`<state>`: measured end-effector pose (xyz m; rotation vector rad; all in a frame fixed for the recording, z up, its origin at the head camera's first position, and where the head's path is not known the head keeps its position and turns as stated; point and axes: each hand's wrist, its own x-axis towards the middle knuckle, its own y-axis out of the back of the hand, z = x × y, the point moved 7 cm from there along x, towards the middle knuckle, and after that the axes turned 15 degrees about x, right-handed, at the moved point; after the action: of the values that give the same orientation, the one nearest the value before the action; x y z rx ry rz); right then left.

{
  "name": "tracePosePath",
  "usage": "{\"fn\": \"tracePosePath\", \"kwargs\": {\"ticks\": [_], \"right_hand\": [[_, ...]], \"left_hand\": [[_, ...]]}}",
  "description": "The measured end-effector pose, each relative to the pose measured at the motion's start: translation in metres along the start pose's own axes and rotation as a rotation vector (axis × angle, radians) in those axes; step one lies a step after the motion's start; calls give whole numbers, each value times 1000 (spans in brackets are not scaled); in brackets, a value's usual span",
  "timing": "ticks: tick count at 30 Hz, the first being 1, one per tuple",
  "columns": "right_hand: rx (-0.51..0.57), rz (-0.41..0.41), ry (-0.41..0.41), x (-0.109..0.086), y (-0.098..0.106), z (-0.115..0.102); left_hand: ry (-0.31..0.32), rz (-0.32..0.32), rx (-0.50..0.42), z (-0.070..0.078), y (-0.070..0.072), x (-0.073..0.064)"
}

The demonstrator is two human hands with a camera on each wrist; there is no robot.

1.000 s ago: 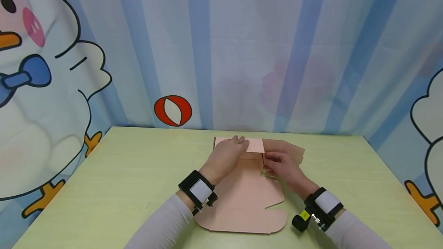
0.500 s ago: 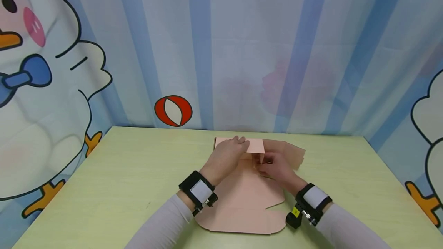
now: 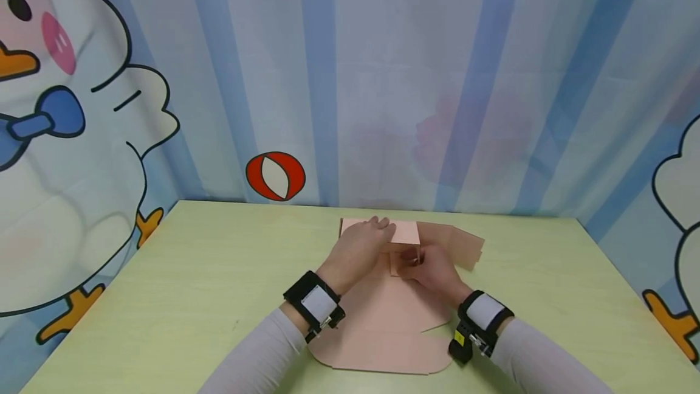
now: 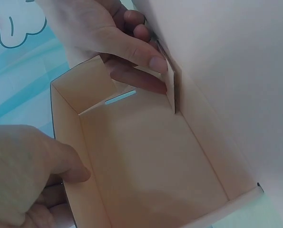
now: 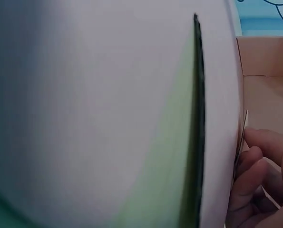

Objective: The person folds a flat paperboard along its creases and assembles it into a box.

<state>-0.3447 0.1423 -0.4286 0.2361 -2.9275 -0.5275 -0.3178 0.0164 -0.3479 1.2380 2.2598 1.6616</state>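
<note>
A partly folded pinkish cardboard box (image 3: 377, 348) lies on the table, its long lid panel flat toward me. At its far end, my left hand (image 3: 358, 254) grips the raised wall (image 4: 70, 147); in the left wrist view the thumb lies inside and the fingers outside. My right hand (image 3: 434, 269) is at the box's right side, pinching a small corner flap (image 4: 170, 88) between thumb and fingers. That flap stands bent inward along the lid-side fold. In the right wrist view, the same hand (image 5: 262, 175) holds the flap's thin edge, and the lid panel fills most of the picture.
An unfolded side panel (image 3: 462, 247) sticks out to the right of the box. The pale yellow table (image 3: 219, 297) ends at a striped blue cloth backdrop (image 3: 377, 78) with cartoon prints. A short slot (image 4: 120, 97) lies in the box floor.
My right hand has moved left and slightly toward me, bending the corner flap inward across the box. My left hand stays in place on the far wall.
</note>
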Motion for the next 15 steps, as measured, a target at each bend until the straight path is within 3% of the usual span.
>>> {"fn": "tracePosePath", "kwargs": {"ticks": [15], "right_hand": [[3, 18, -16, 1, 1, 1]], "left_hand": [[7, -32, 20, 0, -1, 1]]}}
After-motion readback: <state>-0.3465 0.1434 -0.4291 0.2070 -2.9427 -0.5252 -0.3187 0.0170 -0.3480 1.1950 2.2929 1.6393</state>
